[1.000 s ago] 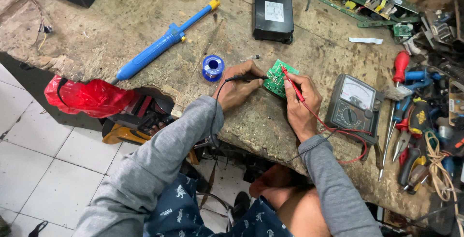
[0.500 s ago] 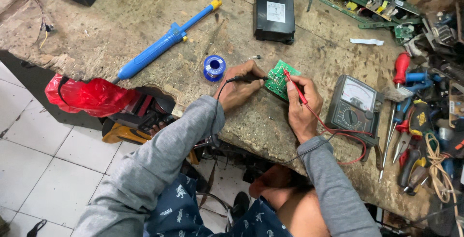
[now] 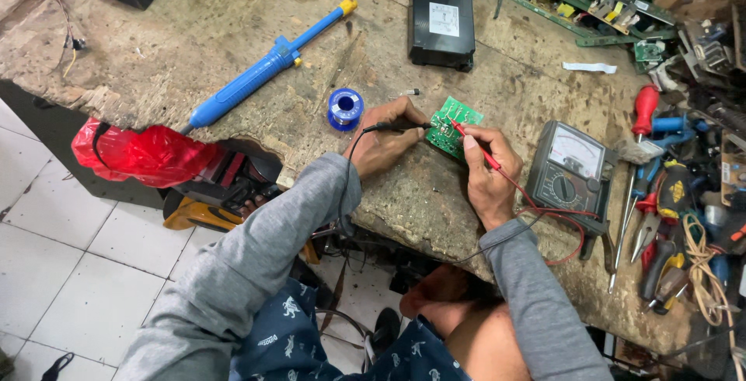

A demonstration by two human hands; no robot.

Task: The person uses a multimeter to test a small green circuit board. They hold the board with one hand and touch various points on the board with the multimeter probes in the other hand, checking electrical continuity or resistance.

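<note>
We see our left hand closed around a black probe, its tip laid on the small green circuit board that lies flat on the workbench, close to the near edge and about midway along it. Our right hand pinches a red probe like a pen, its tip touching the same board from the right. Both leads run back under our wrists to the analog multimeter, which rests just right of the right hand, near the front edge. As far as we can judge, the measuring is under way: the 2 probes are already placed on the board and the meter is connected, but the needle is too small for us to read, so we cannot tell whether a reading has been taken. Just left of the board sits 1 blue spool of solder; farther toward the left back lies a blue desoldering pump, untouched. A black box stands toward the back edge, and a heap of pliers and screwdrivers fills the right end.
</note>
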